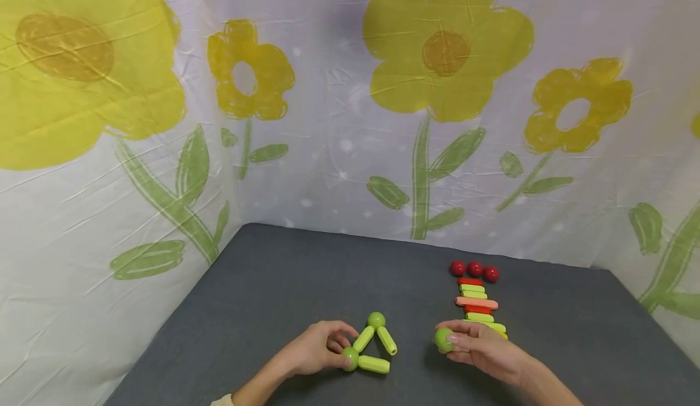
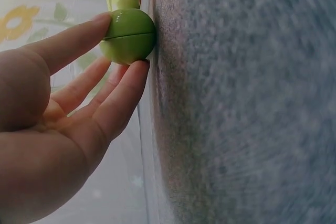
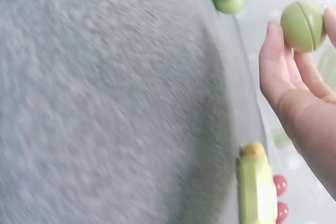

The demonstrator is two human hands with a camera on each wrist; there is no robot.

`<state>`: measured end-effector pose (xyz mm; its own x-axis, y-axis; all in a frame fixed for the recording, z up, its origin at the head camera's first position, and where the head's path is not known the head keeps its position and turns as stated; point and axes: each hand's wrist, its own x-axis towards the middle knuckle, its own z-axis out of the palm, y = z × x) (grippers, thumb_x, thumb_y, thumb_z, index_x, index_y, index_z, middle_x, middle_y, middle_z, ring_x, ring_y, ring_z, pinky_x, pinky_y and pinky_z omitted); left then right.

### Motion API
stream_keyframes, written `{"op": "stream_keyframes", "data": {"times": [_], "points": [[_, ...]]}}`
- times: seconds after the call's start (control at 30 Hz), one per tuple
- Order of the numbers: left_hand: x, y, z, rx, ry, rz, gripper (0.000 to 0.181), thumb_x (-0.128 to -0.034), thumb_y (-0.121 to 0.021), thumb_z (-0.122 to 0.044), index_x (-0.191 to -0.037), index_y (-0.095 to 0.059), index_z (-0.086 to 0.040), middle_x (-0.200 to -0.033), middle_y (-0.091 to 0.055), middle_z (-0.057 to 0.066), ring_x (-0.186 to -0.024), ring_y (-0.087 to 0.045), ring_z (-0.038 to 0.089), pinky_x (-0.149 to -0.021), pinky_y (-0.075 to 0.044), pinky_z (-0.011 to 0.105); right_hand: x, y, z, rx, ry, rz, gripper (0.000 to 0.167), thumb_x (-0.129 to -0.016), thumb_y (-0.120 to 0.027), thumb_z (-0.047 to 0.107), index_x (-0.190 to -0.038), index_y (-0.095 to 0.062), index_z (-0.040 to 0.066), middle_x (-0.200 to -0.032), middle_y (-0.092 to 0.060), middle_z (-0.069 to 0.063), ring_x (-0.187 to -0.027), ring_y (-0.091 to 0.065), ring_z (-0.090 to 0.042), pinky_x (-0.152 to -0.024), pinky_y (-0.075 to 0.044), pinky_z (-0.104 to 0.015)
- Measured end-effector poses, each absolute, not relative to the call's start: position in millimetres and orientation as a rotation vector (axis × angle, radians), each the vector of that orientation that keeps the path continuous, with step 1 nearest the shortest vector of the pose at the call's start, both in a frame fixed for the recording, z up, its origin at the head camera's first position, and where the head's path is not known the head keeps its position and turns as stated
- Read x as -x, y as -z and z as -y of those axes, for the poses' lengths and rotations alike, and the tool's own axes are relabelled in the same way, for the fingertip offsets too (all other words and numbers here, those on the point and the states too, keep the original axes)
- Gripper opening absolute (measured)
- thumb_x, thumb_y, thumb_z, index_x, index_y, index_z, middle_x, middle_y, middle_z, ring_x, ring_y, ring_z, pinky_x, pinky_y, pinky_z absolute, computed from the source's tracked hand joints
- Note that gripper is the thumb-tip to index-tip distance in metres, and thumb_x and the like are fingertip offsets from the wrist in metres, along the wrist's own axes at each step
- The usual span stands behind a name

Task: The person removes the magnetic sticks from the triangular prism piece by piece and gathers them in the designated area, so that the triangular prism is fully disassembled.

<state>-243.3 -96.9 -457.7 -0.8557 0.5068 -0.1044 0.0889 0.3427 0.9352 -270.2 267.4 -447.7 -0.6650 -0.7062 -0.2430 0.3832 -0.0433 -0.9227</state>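
Observation:
My left hand (image 1: 319,348) pinches a green ball (image 1: 350,358) at the near left corner of an open-sided triangle; the left wrist view shows thumb and fingers on that ball (image 2: 128,36). Two yellow-green sticks join this ball: one (image 1: 363,338) runs up to the top ball (image 1: 376,319), the other (image 1: 374,364) points right. A third stick (image 1: 387,340) slants down from the top ball, its lower end apart from the stick below. My right hand (image 1: 483,351) holds another green ball (image 1: 444,339) between thumb and fingers, above the dark table, right of the triangle.
On the right of the dark table (image 1: 295,272), three red balls (image 1: 474,268) lie behind a column of red, pink and yellow-green sticks (image 1: 476,302). My right hand partly covers the column's near end. A flower-print cloth (image 1: 328,151) hangs behind and beside the table.

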Motion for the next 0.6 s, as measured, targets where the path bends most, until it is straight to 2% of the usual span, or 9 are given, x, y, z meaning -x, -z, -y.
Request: {"op": "stream_keyframes", "data": {"times": [0.17,0.37,0.53,0.6], "points": [[243.6,459.7,94.7,-0.534,-1.510,-2.256,0.042,-0.0756,-0.079,0.000,-0.114,-0.063,-0.003,-0.090,-0.061,0.002,-0.084,-0.062,0.018,-0.071,-0.052,0.032,275.6,440.2,-281.6,0.321,1.894,-1.532,0.036,-0.103,-0.044,0.014,-0.136,-0.046,-0.001,-0.119,-0.059,-0.004,-0.107,-0.059,-0.016,-0.096,-0.044,-0.033],[242.3,459.2,91.5,-0.559,-1.456,-2.304,0.041,-0.0748,-0.081,-0.004,-0.112,-0.063,-0.004,-0.087,-0.060,0.000,-0.080,-0.061,0.015,-0.069,-0.051,0.028,283.5,432.5,-296.3,0.219,1.907,-1.703,0.046,-0.102,-0.048,0.020,-0.144,-0.039,0.003,-0.136,-0.048,-0.002,-0.115,-0.054,-0.014,-0.099,-0.041,-0.035],[243.2,458.6,89.8,-0.559,-1.418,-2.317,0.041,-0.0750,-0.081,-0.006,-0.112,-0.064,-0.005,-0.086,-0.059,0.000,-0.079,-0.060,0.015,-0.069,-0.050,0.029,293.1,429.9,-314.1,0.096,1.961,-1.744,0.056,-0.101,-0.052,0.021,-0.144,-0.030,-0.007,-0.121,-0.059,0.001,-0.108,-0.059,-0.012,-0.096,-0.044,-0.034],[243.4,458.6,89.6,-0.554,-1.413,-2.315,0.041,-0.0751,-0.081,-0.005,-0.113,-0.064,-0.006,-0.086,-0.059,0.000,-0.079,-0.060,0.015,-0.069,-0.051,0.030,297.8,429.6,-322.8,0.068,2.012,-1.713,0.047,-0.100,-0.052,0.019,-0.140,-0.040,-0.003,-0.113,-0.060,0.006,-0.104,-0.060,-0.011,-0.095,-0.044,-0.033]]}}
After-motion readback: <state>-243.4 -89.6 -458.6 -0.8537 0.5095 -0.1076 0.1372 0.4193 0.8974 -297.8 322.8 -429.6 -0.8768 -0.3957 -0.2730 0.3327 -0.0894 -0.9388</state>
